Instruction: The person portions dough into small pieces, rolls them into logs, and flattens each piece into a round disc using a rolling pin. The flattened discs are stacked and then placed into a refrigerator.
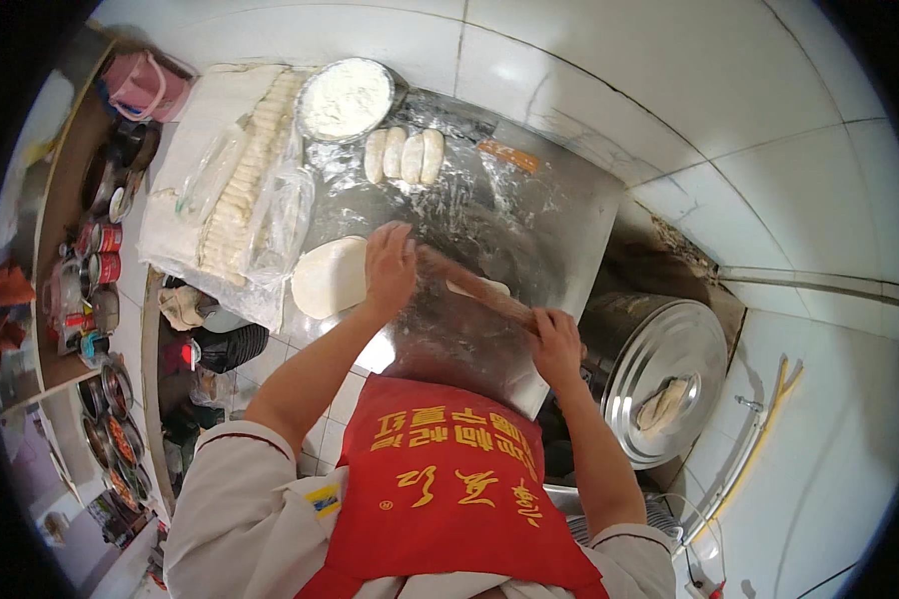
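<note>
A wooden rolling pin (483,288) slants across the floured metal worktop (569,217), blurred by motion. My left hand (391,266) is at its upper left end, fingers bent; whether they close round the pin is unclear. My right hand (558,341) grips the other end. Under the pin lies a small piece of dough (494,287), partly hidden. A flat dough sheet (328,278) rests beside my left hand, its right edge covered by that hand. Farther back lie several floured dough rolls (413,157), side by side, near a bowl of flour (346,99).
On the left, a cloth (225,86) carries a long row of dough pieces (249,176) and clear plastic film (281,217). An orange scraper (509,156) lies near the tiled wall. A large lidded metal pot (667,382) stands right of the worktop. Shelves with cans are far left.
</note>
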A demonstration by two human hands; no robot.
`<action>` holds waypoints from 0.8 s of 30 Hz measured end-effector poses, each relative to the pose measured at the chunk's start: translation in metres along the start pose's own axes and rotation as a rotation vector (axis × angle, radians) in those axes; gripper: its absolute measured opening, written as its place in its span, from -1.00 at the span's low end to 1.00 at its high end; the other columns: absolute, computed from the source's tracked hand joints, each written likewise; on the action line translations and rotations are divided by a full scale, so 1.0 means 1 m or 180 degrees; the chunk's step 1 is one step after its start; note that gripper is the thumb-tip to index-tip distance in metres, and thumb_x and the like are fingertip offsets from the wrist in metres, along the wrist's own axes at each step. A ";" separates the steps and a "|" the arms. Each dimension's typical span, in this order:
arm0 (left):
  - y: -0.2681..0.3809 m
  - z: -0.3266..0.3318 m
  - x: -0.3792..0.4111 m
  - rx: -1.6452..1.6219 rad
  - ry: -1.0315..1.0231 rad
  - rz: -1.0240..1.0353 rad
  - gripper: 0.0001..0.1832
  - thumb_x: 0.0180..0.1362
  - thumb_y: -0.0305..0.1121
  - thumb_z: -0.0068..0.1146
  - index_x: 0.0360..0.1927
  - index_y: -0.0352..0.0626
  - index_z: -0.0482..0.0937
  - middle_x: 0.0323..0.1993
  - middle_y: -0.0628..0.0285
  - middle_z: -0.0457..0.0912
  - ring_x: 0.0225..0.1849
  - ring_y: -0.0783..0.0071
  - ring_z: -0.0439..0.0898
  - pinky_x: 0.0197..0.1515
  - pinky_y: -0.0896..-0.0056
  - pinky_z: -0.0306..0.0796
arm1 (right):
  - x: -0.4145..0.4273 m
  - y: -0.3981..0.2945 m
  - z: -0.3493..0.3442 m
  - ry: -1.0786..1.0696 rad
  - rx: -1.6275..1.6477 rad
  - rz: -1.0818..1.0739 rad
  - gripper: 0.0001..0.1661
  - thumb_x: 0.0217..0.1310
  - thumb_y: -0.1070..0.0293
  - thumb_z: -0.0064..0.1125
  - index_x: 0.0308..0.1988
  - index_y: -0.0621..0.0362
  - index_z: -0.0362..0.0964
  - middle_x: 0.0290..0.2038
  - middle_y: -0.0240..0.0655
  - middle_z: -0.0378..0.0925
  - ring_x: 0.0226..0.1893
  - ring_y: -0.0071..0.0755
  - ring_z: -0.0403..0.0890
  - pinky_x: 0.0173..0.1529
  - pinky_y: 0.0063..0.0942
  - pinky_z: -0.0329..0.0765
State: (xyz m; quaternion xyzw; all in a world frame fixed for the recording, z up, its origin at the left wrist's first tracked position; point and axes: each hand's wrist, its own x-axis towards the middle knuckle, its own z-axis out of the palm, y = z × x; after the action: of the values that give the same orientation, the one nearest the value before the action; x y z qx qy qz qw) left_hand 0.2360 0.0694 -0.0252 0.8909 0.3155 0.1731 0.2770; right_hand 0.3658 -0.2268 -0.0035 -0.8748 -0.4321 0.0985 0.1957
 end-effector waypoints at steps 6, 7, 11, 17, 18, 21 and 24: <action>-0.006 0.041 -0.011 0.1072 -0.0891 0.0693 -0.43 0.28 -0.12 -0.03 0.31 -0.17 0.35 0.40 -0.04 0.25 0.43 -0.05 0.20 0.38 -0.28 0.08 | 0.046 0.005 0.016 -0.0541 -0.0162 -0.0266 -0.45 0.17 0.18 0.21 0.14 0.14 0.44 0.14 -0.15 0.45 0.16 0.04 0.43 0.23 -0.03 0.35; -0.005 0.041 -0.017 0.1110 -0.0993 0.0645 -0.40 0.27 -0.10 -0.03 0.33 -0.17 0.33 0.42 -0.05 0.23 0.44 -0.05 0.17 0.40 -0.27 0.07 | 0.040 0.002 0.027 -0.0392 -0.0249 -0.0195 -0.43 0.20 0.12 0.18 0.14 0.17 0.44 0.19 -0.14 0.42 0.20 0.06 0.42 0.25 0.00 0.33; -0.011 0.046 -0.030 0.1267 -0.1190 0.0507 -0.34 0.23 -0.10 0.00 0.37 -0.16 0.29 0.45 -0.03 0.18 0.47 -0.06 0.12 0.44 -0.27 0.00 | 0.040 -0.001 0.050 -0.0193 -0.0541 -0.0173 -0.30 0.31 -0.05 0.00 0.22 0.27 0.39 0.37 -0.11 0.27 0.33 0.12 0.31 0.35 0.12 0.20; 0.006 0.050 0.056 0.0927 -0.1104 0.0378 -0.29 0.23 -0.11 -0.01 0.40 -0.26 0.23 0.46 -0.13 0.12 0.50 -0.14 0.03 0.47 -0.30 -0.09 | 0.170 0.037 0.025 -0.0637 -0.0693 -0.0456 -0.26 0.36 0.04 -0.11 0.36 0.27 0.18 0.45 -0.13 0.10 0.45 0.06 0.09 0.45 0.10 0.04; 0.004 0.053 0.058 0.0831 -0.1076 0.0310 -0.28 0.23 -0.10 0.00 0.41 -0.27 0.22 0.46 -0.14 0.12 0.50 -0.16 0.02 0.47 -0.31 -0.10 | 0.176 0.039 0.027 -0.0720 -0.0664 -0.0441 -0.26 0.38 0.05 -0.15 0.38 0.28 0.14 0.47 -0.14 0.06 0.46 0.04 0.06 0.47 0.09 0.01; 0.010 0.054 0.021 0.0999 -0.0960 0.0207 -0.27 0.24 -0.09 -0.01 0.41 -0.27 0.21 0.46 -0.13 0.12 0.50 -0.16 0.02 0.47 -0.29 -0.11 | 0.141 0.031 0.035 -0.0635 -0.0883 -0.0310 -0.28 0.38 0.08 -0.15 0.36 0.30 0.17 0.46 -0.12 0.09 0.46 0.01 0.08 0.47 0.06 0.03; 0.006 0.052 0.005 0.1088 -0.1103 0.0668 -0.28 0.25 -0.07 0.02 0.41 -0.24 0.23 0.46 -0.14 0.12 0.46 -0.18 0.09 0.43 -0.28 -0.03 | 0.116 0.034 0.043 -0.0468 -0.0873 -0.0501 -0.32 0.39 0.09 -0.16 0.33 0.30 0.24 0.43 -0.09 0.14 0.43 -0.02 0.15 0.45 0.03 0.09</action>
State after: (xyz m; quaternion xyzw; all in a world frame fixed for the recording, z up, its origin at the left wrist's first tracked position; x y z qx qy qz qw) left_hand 0.2676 0.0492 -0.0618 0.9690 0.1940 -0.0101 0.1529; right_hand 0.4454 -0.1424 -0.0574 -0.8472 -0.5217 0.0867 0.0496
